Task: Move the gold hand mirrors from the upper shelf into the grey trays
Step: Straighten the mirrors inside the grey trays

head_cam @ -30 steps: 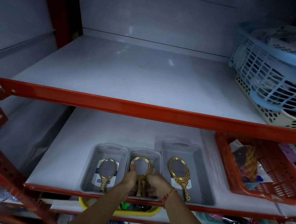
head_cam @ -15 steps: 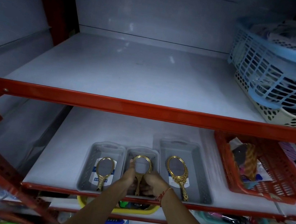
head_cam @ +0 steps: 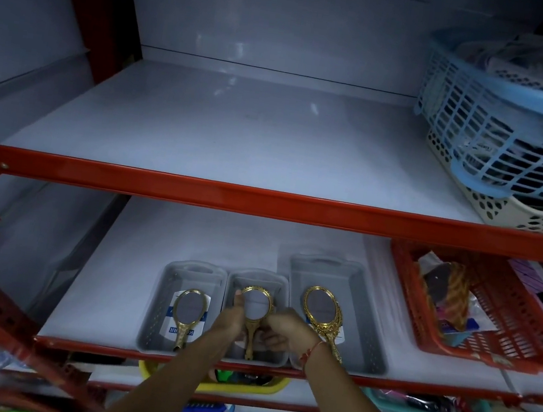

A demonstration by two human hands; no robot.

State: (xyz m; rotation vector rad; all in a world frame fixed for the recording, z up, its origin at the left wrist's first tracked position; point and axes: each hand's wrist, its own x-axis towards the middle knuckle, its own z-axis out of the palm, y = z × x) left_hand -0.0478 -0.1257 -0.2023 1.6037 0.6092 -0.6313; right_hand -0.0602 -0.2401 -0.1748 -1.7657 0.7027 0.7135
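While held, oval gold mirror [head_cam: 255,304], ornate.

Gold mirrors [head_cam: 254,310] in grey trays [head_cam: 365,325]

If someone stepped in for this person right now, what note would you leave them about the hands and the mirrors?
Left hand: on the left edge of the middle mirror, thumb on its rim.
Right hand: by that mirror's handle, seemingly gripping it.
Mirrors: one lies in the left tray, one in the right tray, the middle one is over the middle tray, handle end low.
Done: the upper shelf shows no mirrors, only baskets at its right.
Left: probably just settle the middle mirror flat and let go.
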